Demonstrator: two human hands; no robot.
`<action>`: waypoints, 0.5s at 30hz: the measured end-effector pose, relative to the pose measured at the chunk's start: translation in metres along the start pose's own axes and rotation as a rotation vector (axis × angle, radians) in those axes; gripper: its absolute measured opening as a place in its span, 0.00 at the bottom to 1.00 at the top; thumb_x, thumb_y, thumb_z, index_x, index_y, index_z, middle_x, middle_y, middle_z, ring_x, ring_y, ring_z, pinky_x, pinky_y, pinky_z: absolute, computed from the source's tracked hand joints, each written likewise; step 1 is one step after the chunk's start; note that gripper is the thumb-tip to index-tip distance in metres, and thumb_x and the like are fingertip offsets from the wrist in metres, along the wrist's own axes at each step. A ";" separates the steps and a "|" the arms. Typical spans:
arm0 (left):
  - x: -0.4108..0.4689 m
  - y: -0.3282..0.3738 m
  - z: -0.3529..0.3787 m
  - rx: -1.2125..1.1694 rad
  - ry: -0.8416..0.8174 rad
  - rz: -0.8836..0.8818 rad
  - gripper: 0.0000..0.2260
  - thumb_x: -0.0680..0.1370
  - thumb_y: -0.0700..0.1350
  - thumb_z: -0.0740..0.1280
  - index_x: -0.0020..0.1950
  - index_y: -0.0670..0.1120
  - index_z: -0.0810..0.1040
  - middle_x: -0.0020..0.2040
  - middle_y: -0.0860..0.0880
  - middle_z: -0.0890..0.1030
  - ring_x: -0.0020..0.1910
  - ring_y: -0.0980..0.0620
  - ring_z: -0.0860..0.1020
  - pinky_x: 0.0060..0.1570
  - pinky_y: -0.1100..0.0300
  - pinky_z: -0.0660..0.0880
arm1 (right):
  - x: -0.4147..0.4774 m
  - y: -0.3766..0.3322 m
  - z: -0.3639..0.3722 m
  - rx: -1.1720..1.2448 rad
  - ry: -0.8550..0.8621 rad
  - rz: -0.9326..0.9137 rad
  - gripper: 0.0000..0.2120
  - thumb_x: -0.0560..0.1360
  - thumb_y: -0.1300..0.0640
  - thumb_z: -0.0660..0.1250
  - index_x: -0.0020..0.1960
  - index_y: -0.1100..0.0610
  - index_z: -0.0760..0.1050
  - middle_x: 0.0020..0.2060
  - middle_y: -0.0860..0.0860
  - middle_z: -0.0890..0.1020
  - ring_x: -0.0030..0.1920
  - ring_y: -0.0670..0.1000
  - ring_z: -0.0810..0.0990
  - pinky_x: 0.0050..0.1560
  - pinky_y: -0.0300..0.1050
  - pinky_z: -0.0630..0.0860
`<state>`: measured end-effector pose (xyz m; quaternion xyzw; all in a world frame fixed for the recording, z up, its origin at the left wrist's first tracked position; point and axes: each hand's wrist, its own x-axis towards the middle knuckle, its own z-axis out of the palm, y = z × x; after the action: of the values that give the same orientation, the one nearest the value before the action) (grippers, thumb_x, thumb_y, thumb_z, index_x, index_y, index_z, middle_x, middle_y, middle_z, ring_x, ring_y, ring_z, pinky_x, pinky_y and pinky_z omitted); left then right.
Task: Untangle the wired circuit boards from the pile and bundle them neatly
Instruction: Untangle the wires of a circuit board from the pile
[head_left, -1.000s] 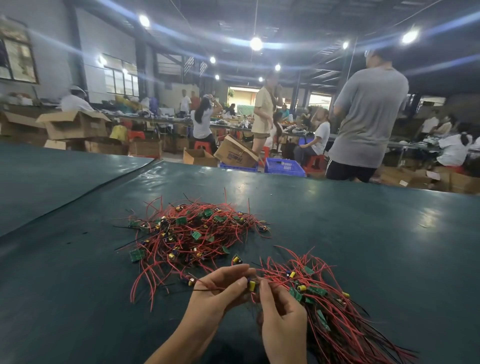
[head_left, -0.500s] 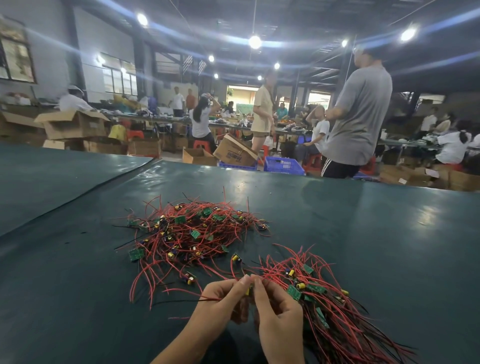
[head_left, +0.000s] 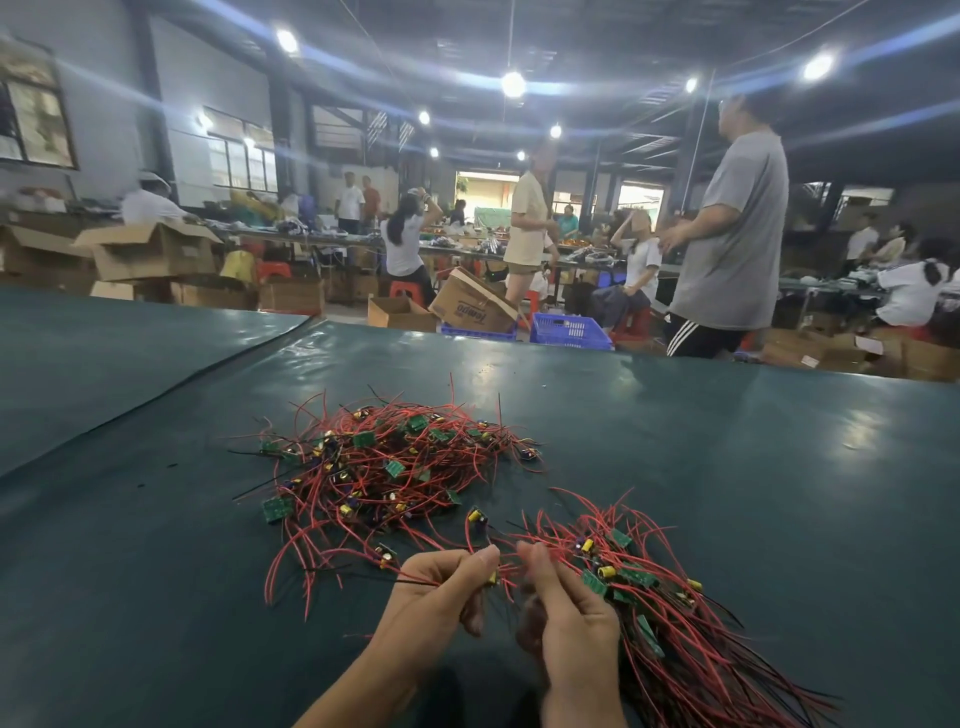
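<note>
A tangled pile of small green circuit boards with red and black wires (head_left: 384, 467) lies on the dark green table (head_left: 727, 493), just beyond my hands. To the right, a straighter bundle of wired boards (head_left: 670, 618) fans toward the near right edge. My left hand (head_left: 441, 597) pinches one wired board with a yellow part (head_left: 492, 577); its red and black wires trail left. My right hand (head_left: 566, 623) is curled beside it, fingers touching the wires at the bundle's left end.
A seam in the green cover (head_left: 208, 374) runs diagonally at the left. Past the table's far edge stand a person in a grey shirt (head_left: 732, 234), cardboard boxes (head_left: 472, 306) and a blue crate (head_left: 569, 332). Other workers sit at distant tables.
My hands have drawn closer together and slightly nearer to me, with the single board still pinched between them. The person in grey has walked leftward behind the table.
</note>
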<state>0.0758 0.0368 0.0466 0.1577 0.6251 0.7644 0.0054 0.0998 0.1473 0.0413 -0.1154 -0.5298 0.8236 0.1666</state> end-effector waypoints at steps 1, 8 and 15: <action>0.000 0.001 -0.002 0.007 0.009 0.004 0.16 0.70 0.49 0.67 0.23 0.45 0.74 0.22 0.44 0.71 0.20 0.54 0.68 0.26 0.65 0.67 | 0.004 -0.001 -0.003 0.019 0.046 0.010 0.06 0.71 0.55 0.71 0.38 0.52 0.86 0.22 0.47 0.73 0.20 0.43 0.66 0.21 0.35 0.65; 0.005 -0.002 -0.014 0.040 -0.003 0.053 0.18 0.70 0.53 0.67 0.23 0.47 0.73 0.22 0.46 0.72 0.22 0.54 0.69 0.30 0.66 0.69 | 0.022 -0.014 -0.023 0.165 0.196 -0.022 0.06 0.72 0.56 0.71 0.42 0.58 0.86 0.23 0.47 0.73 0.20 0.42 0.64 0.19 0.34 0.63; 0.006 -0.009 -0.013 0.014 0.010 0.033 0.17 0.71 0.53 0.66 0.26 0.45 0.75 0.25 0.45 0.73 0.24 0.53 0.71 0.29 0.62 0.70 | 0.005 -0.003 -0.010 -0.030 0.065 -0.115 0.06 0.68 0.50 0.71 0.36 0.49 0.86 0.24 0.45 0.78 0.22 0.42 0.70 0.23 0.34 0.68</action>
<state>0.0651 0.0278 0.0374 0.1641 0.6276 0.7610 -0.0114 0.0990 0.1591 0.0398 -0.1142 -0.5422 0.8003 0.2291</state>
